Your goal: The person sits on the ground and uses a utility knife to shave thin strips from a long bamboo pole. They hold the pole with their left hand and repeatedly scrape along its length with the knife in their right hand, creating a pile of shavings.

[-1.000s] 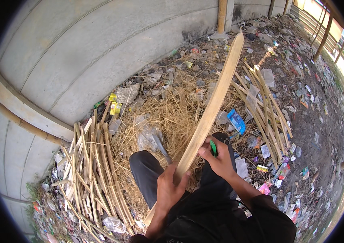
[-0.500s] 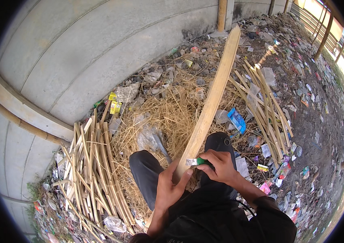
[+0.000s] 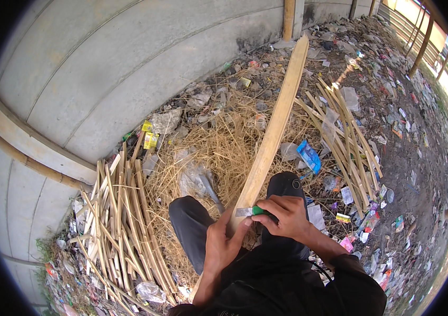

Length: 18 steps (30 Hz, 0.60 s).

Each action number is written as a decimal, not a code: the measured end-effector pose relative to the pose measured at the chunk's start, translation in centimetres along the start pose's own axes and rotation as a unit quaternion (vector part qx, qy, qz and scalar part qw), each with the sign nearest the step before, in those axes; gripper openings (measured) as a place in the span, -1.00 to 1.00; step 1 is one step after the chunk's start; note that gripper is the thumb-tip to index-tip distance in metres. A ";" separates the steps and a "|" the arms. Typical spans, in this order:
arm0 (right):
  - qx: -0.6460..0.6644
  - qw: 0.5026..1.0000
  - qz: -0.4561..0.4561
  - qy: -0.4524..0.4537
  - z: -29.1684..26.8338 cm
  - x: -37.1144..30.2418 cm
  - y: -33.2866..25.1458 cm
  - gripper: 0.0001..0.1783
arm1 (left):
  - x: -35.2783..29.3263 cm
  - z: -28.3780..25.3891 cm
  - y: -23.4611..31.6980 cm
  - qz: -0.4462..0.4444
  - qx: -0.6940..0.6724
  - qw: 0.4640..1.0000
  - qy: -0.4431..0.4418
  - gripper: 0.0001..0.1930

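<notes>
A long pale strip of split bamboo or wood slants up and away from my lap, its far end cut to a point. My left hand is closed round its near part, thumb along the right edge. In my right hand is the green handle of a small knife. Its short, flat blade lies across the face of the strip, just above my left thumb. The strip passes between my bent knees, and my left hand hides part of its near end.
A pile of thin split sticks lies at the left, and a smaller bundle at the right. Straw-like shavings cover the ground ahead. Litter, including a blue packet, is scattered about. A grey panel wall rises at the far left.
The far end of the strip has swung slightly to the left. The knife has shifted a little left, and its blade has turned in my right hand. My left hand keeps its hold.
</notes>
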State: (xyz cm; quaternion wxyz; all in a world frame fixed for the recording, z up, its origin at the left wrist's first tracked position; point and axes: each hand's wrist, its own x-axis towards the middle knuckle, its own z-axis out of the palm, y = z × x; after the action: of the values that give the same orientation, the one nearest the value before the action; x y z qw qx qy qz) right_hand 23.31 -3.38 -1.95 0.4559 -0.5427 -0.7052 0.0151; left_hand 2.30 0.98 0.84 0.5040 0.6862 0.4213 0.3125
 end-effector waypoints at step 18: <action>-0.063 0.997 -0.021 0.038 -1.0 1.2 2.1 -0.65 | -2.1 -1.8 -0.2 -0.066 0.047 0.997 -0.015 -0.60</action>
State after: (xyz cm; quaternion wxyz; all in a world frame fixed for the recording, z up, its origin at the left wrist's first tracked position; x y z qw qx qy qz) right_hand 25.58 -2.06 -1.67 0.4473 -0.5554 -0.6985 -0.0597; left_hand -0.21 -0.07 1.14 0.4968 0.6845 0.4723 0.2483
